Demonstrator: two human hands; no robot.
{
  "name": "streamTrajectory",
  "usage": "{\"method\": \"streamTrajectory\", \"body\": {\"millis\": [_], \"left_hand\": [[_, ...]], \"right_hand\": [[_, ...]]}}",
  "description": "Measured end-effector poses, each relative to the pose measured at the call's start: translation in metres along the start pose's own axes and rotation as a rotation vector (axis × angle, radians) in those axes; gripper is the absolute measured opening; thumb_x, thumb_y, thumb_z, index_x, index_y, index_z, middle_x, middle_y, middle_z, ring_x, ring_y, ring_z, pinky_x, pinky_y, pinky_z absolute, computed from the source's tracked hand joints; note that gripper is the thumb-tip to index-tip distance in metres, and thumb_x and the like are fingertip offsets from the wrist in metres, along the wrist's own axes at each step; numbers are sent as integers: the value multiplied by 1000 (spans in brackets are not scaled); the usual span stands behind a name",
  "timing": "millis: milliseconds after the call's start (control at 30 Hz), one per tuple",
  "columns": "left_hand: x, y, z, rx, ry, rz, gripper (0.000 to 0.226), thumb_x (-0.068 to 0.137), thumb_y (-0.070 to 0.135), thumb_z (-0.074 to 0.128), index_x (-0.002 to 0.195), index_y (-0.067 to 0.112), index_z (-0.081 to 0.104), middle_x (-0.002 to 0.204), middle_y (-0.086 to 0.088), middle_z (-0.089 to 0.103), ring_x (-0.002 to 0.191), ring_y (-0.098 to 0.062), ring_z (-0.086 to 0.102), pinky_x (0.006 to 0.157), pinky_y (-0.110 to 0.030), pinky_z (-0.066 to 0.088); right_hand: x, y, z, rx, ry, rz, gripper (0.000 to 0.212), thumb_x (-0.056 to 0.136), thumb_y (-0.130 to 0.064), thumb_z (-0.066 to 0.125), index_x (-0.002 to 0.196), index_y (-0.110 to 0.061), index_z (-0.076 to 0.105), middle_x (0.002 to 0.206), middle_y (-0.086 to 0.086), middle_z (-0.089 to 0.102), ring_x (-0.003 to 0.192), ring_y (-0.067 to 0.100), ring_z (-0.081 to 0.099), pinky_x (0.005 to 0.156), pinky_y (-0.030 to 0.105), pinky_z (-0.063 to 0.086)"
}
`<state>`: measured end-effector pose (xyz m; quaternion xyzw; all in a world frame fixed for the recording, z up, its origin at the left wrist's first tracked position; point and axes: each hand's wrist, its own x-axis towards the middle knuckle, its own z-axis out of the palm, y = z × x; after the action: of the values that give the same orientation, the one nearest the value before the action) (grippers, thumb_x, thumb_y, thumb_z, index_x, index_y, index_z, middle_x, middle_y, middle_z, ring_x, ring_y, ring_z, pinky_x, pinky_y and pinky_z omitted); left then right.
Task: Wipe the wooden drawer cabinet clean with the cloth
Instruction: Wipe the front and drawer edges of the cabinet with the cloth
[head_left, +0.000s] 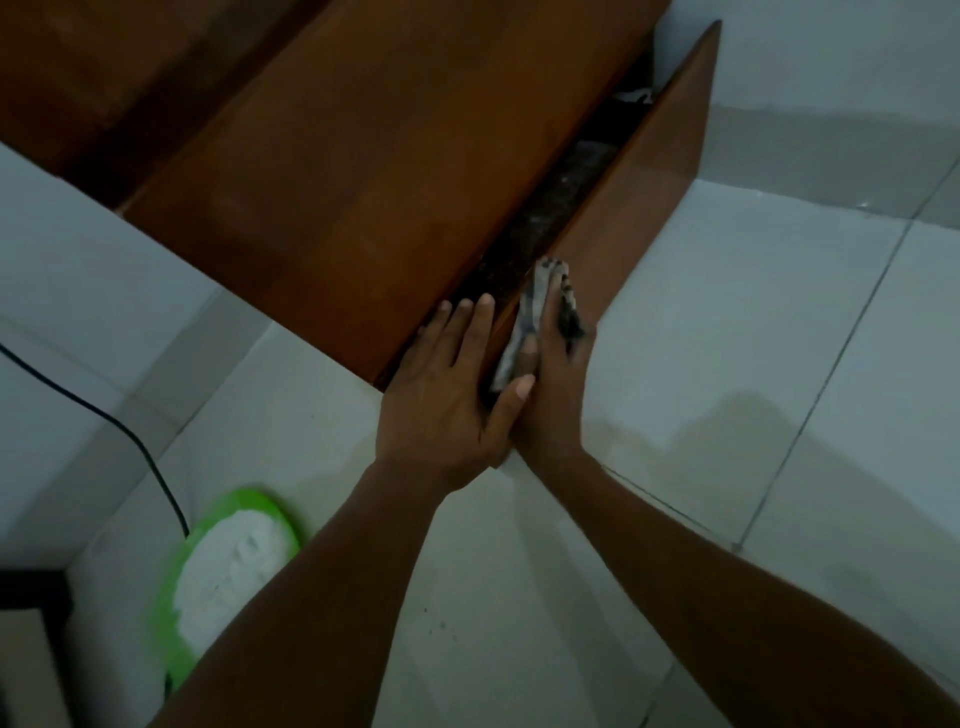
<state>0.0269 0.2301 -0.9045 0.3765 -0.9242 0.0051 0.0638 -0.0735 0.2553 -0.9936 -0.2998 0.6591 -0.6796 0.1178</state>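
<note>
The wooden drawer cabinet (363, 171) fills the top middle of the head view, seen from above. One drawer (639, 208) is pulled partly out, with dark contents in the gap. My left hand (447, 395) lies flat over the near corner of the drawer, fingers spread, thumb touching the cloth. My right hand (556, 384) presses a grey and dark patterned cloth (530, 317) against the top edge of the drawer front. The cloth is folded over that edge, partly hidden under my fingers.
A green basin (171, 597) holding white powder or foam stands on the pale tiled floor (779, 364) at the lower left. A black cable (140, 447) runs across the floor at the left. A dark box edge (31, 597) shows at the bottom left corner.
</note>
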Motion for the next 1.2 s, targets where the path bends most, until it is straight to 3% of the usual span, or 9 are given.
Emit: {"method": "streamTrajectory", "body": {"millis": [100,233,400,633,700,767,900,1033,1200], "left_hand": [[-1,1,-1,18,14,11,80,95,66,27,156,16,18,160,-10,29,150,-23,19,118,-45,26],[-3,0,-7,176,24,143,76,99,58,31,156,11,16,163,-13,16,152,-24,8,122,-40,14],[6,-9,-22,501,-92,424,76,102,52,28,155,4,6,164,-16,-3,152,-26,-6,123,-43,5],[7,-2,-30,672,-66,331,78,99,58,11,152,8,-20,158,-13,-31,145,-27,-31,118,-43,-19],[10,-7,-32,708,-74,275,81,98,61,8,150,9,-25,155,-14,-37,143,-28,-35,116,-44,-23],[15,-12,-31,793,-108,250,84,95,64,4,147,6,-29,153,-16,-41,140,-31,-39,114,-47,-25],[19,-14,-23,821,-158,237,91,93,67,3,145,1,-31,152,-18,-41,139,-33,-40,114,-48,-26],[24,-13,-16,828,-215,233,94,92,70,5,145,1,-30,151,-19,-41,140,-34,-39,113,-47,-26],[24,-9,-19,785,-267,208,94,94,68,13,148,0,-22,155,-19,-35,143,-33,-34,116,-45,-22]], "right_hand": [[18,6,3,-120,29,135,36,105,-36,43,140,-31,39,131,-20,48,112,-22,48,98,9,43],[52,27,-8,-72,24,157,53,106,-21,34,157,-20,20,151,13,32,137,18,37,117,33,31],[56,32,-1,-87,69,150,53,105,-22,30,157,-16,20,147,18,35,133,25,41,112,24,27],[66,23,-2,-122,-34,269,59,101,-14,40,156,-24,21,155,13,29,140,33,34,113,35,30],[71,16,4,-131,-52,286,45,103,-24,42,147,-31,35,140,3,48,126,15,51,104,21,42],[79,4,14,-281,6,222,30,102,-57,36,124,-41,48,104,-17,62,91,-11,61,79,7,47],[85,8,30,-323,46,141,45,97,-69,29,128,-40,44,101,-32,50,85,-23,49,75,6,34],[87,15,32,-313,44,142,60,93,-76,26,132,-35,44,110,-17,56,93,-11,53,84,21,42],[99,26,15,-398,-96,264,57,94,-70,29,136,-33,41,114,7,63,85,19,69,64,34,57]]}}
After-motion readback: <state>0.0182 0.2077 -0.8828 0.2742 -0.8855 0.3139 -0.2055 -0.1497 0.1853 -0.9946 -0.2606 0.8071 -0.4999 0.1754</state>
